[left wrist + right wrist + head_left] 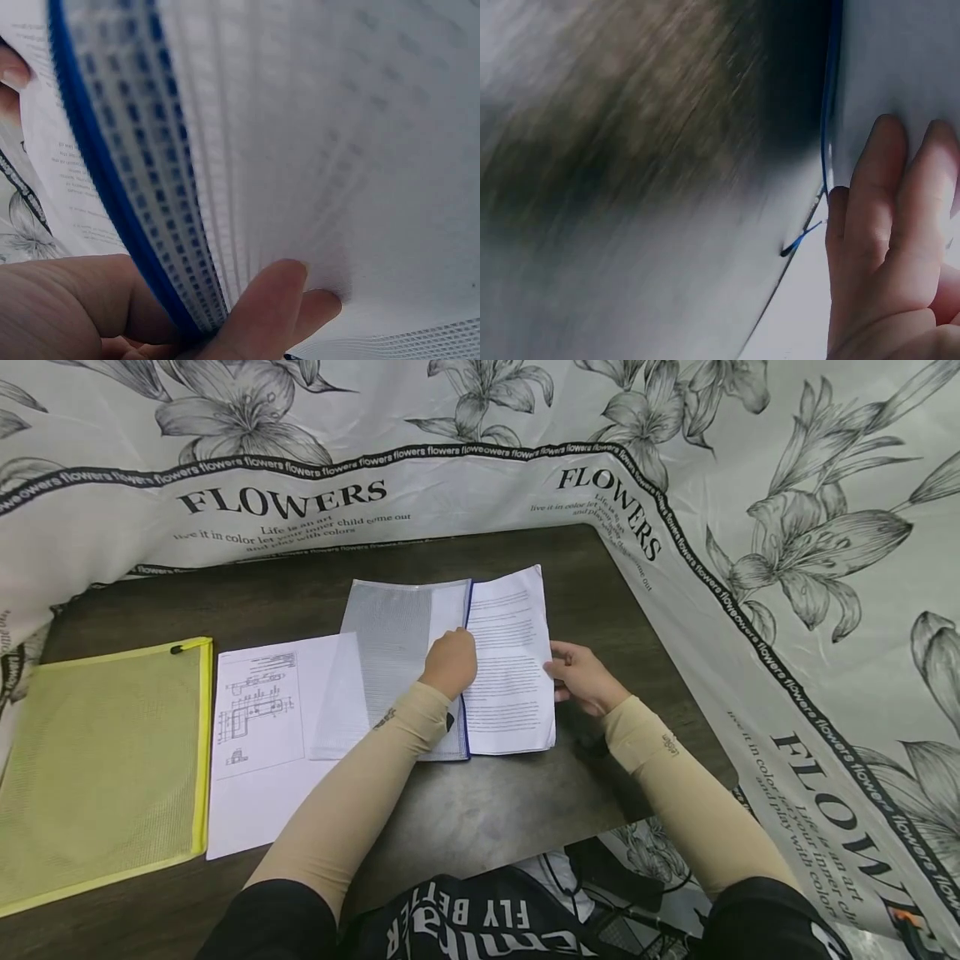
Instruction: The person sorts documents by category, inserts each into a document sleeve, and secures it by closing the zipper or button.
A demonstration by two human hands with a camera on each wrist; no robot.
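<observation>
A clear mesh zipper pouch (393, 618) with a blue zip edge lies at the middle of the table. Printed sheets (510, 685) stick out of its right side, their left part inside the pouch. My left hand (452, 662) grips the pouch at its blue edge; in the left wrist view its thumb and fingers (270, 307) pinch the mesh beside the zip. At the sheets' right edge, my right hand (588, 679) holds them with the thumb on top. Its other fingers (877, 187) lie against the underside in the right wrist view.
To the left lies a white sheet with a technical drawing (258, 777), its right part overlapping the pouch. Farther left is a yellow mesh zipper pouch (105, 768). A flower-printed cloth (480, 493) surrounds the dark table (450, 818) at the back and right.
</observation>
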